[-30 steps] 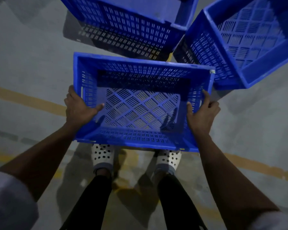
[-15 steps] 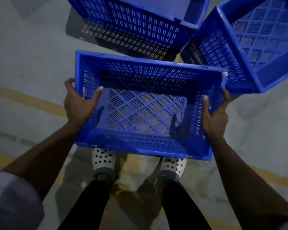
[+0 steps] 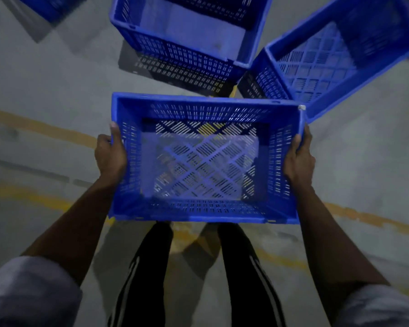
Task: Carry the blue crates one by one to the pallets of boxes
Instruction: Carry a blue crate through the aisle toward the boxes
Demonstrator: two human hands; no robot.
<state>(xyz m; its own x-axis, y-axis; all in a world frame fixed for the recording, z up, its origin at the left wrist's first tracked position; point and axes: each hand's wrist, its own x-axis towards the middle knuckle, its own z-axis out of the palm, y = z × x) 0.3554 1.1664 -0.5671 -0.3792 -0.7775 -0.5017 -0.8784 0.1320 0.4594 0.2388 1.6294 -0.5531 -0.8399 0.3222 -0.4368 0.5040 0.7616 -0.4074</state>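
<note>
At the far left, a pale sleeve covers the upper part of the left arm. A corner of a blue crate shows at the top edge, standing on the grey floor. A worn yellow line runs across the floor toward the left hand. This hand grips the left short wall of the carried crate, with the thumb laid up against the rim. Its fingers are wrapped round the outside and are mostly hidden.

The carried crate is empty and sits level between the two hands, in front of the person's body. Floor and yellow paint show through its lattice bottom. Below its near wall are the person's legs in black trousers with white side stripes.

Beyond its far wall stands a second crate, open side up, with a pale patch of light inside it.

The right hand holds the right short wall in the same way, thumb on the rim and fingers curled round the outer side. Just past that corner a third crate sits at an angle, its corner near the second crate. The right sleeve fills the lower right corner.
</note>
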